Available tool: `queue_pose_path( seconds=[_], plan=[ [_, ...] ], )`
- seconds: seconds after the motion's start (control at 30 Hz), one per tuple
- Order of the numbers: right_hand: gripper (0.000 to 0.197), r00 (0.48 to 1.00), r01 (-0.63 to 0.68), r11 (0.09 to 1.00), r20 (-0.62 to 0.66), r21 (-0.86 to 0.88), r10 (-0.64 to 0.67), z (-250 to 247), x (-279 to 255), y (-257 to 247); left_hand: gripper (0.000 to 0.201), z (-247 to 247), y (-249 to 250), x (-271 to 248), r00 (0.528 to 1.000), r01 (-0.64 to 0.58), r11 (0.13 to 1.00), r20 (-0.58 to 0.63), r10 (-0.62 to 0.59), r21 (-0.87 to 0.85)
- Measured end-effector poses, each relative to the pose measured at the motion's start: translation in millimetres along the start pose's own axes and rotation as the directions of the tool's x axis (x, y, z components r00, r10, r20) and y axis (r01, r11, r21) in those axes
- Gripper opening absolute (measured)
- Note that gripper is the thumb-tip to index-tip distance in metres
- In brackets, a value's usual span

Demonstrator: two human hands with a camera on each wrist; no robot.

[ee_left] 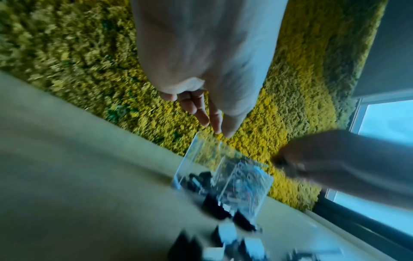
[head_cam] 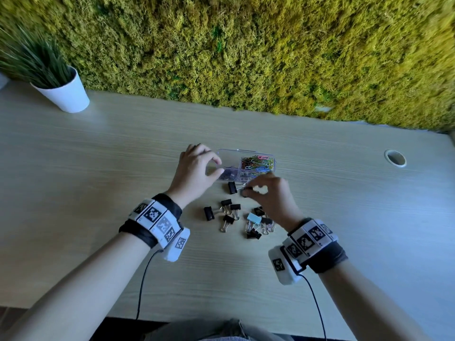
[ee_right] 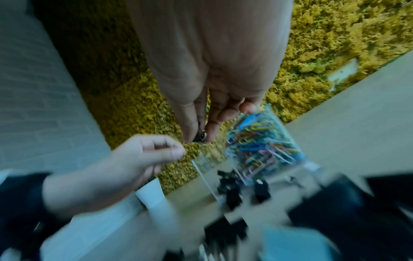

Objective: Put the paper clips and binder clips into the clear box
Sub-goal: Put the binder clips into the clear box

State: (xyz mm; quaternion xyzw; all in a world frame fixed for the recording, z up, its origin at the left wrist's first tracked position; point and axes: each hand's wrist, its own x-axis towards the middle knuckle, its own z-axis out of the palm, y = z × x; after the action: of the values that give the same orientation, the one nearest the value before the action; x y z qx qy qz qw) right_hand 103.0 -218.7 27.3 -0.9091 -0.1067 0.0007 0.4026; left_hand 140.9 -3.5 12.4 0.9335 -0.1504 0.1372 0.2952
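The clear box (head_cam: 243, 151) stands mid-table. Coloured paper clips (head_cam: 257, 163) fill its right compartment and black binder clips (head_cam: 228, 175) lie in its left one. My left hand (head_cam: 218, 166) hovers over the box's left end, its fingers loosely bent and holding nothing; in the left wrist view the fingers (ee_left: 202, 114) hang above the box (ee_left: 243, 178). My right hand (head_cam: 246, 191) pinches a small black binder clip (ee_right: 202, 137) between thumb and forefinger, just in front of the box (ee_right: 257, 150). Several black binder clips (head_cam: 227, 212) and a light blue one (head_cam: 254, 218) lie loose on the table.
A white pot with a grassy plant (head_cam: 62, 93) stands at the far left. A moss wall (head_cam: 246, 57) runs along the table's back edge. A round cable hole (head_cam: 395, 158) sits at the right. Wrist-camera cables hang over the table's near edge.
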Motion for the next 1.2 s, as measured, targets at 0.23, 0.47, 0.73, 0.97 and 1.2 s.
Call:
queue_pose_path(
  seconds=[0.23,0.47,0.73,0.97,1.2],
  plan=[
    [0.011,0.985,0.12,0.99,-0.118,-0.08,-0.129,2.0,60.7,-32.9,0.021,23.9,2.1,-33.8,0.93,0.059,0.99,0.353,-0.101,0.127],
    [0.016,0.965,0.254,0.946,-0.011,-0.201,-0.262,4.5,39.2,-25.2,0.051,32.1,11.6,-35.9,0.859,-0.019,0.981,0.505,-0.084,0.196],
    [0.046,0.93,0.247,0.794,0.365,-0.555,-0.034,34.2,-10.1,3.8,0.035,39.7,20.1,-34.0,0.863,0.0,0.98,0.495,-0.102,0.201],
    [0.021,0.94,0.177,0.855,0.342,-0.488,0.001,40.8,-12.4,12.8,0.026,33.3,16.1,-42.3,0.879,0.004,0.993,0.473,-0.062,0.122],
    [0.013,0.971,0.142,0.879,0.236,-0.455,-0.035,28.4,-7.5,7.7,0.037,31.9,13.8,-48.6,0.844,-0.046,0.983,0.533,-0.057,0.179]
  ],
)
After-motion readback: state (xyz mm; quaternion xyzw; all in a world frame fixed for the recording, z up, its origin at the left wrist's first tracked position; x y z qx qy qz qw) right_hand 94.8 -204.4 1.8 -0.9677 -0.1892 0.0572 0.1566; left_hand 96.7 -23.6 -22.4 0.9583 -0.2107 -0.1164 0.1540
